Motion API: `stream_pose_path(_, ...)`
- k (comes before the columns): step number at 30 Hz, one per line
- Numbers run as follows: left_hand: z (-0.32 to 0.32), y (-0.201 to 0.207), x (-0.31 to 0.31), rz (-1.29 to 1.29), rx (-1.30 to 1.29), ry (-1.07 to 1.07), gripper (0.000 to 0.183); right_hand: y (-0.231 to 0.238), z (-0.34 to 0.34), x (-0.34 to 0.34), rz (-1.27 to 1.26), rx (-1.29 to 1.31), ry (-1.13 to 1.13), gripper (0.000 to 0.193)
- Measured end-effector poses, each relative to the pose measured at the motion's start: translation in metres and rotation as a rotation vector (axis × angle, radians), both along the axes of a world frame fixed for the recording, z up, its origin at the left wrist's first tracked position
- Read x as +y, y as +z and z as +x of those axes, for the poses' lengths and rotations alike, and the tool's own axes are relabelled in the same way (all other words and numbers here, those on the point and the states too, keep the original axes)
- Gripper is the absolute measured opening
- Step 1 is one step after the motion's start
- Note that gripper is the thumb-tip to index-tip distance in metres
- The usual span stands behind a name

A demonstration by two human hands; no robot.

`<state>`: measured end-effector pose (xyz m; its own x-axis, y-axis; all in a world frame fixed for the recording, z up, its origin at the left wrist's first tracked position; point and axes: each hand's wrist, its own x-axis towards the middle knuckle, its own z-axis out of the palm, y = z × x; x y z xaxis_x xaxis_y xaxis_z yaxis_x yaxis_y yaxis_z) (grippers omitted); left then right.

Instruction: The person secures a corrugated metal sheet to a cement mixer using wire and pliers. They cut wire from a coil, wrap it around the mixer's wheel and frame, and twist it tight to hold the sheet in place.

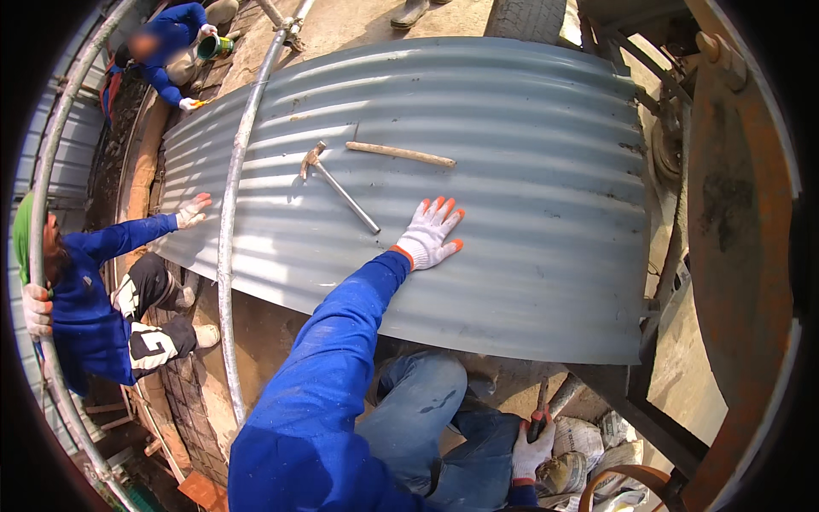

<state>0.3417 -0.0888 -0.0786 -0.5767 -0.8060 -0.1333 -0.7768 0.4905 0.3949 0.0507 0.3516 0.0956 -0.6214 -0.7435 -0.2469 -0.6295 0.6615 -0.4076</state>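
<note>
My left hand, in a white knit glove with orange fingertips, lies flat with spread fingers on a large grey corrugated metal sheet. Beyond it on the sheet rest a claw hammer with a metal shaft and a wooden stick; it touches neither. Low at the right, beside my knee, my gloved right hand is closed around a slim dark-handled tool that points upward. The tool's exact kind cannot be made out.
A scaffold pole crosses above the sheet's left part. One co-worker at left lays a hand on the sheet; another crouches far left beside a green bucket. Rusty metal machinery stands right; sacks lie below.
</note>
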Motion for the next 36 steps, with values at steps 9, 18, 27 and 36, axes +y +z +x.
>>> stream_pose_path(9, -0.019, 0.179, 0.205, 0.461, 0.257, 0.240, 0.080, 0.120, 0.060, 0.078, 0.307, -0.422, -0.349, 0.059)
stream_pose_path(18, 0.202, 0.299, 0.433, 0.932, 0.020, 0.621, 0.067, 0.236, 0.146, 0.096, 0.165, -0.551, 0.034, 0.056)
stream_pose_path(27, 0.244, 0.356, 0.609, 0.553, 0.356, 1.311, 0.051, 0.275, 0.119, 0.110, 0.024, -0.777, 0.346, 0.046)
stream_pose_path(36, 0.173, 0.395, 0.741, 0.746, 0.482, 1.364, 0.049, 0.291, 0.039, 0.161, 0.108, -0.857, 0.112, 0.017)
